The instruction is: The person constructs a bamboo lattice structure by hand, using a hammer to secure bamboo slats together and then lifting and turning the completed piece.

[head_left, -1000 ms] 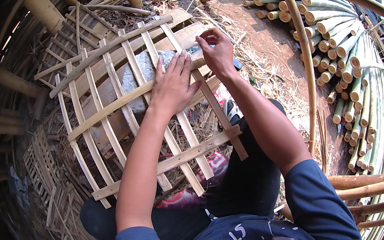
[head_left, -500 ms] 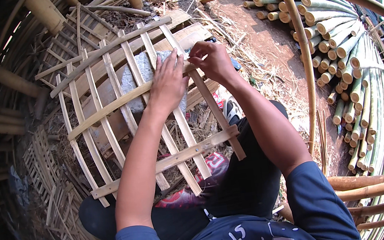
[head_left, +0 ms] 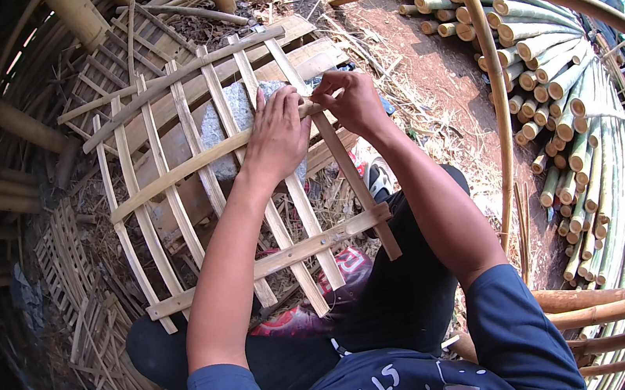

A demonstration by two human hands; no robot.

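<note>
A lattice of bamboo slats [head_left: 275,223] spreads over my lap and the ground before me, several long slats fixed across three crosspieces. My left hand [head_left: 279,138] lies over the middle crosspiece [head_left: 184,175] near its right end, fingers stretched out and pressing on the wood. Just right of it, my right hand [head_left: 352,103] is closed in a pinch at the tip of that crosspiece, above the rightmost slat [head_left: 349,170]. Whatever sits between its fingertips is too small to make out. A grey stone block [head_left: 215,129] lies beneath the lattice, partly covered by slats.
Cut bamboo poles [head_left: 551,85] are stacked on the right, behind a bent bamboo rail [head_left: 500,131]. Wooden boards [head_left: 295,59] lie under the lattice's far side. Another slatted panel [head_left: 97,85] rests far left, and loose bamboo strips [head_left: 109,332] litter the ground at left.
My right hand has come down slightly, its fingertips now closer to the crosspiece's end. The lattice has shifted very slightly; my left hand stays at nearly the same spot on it.
</note>
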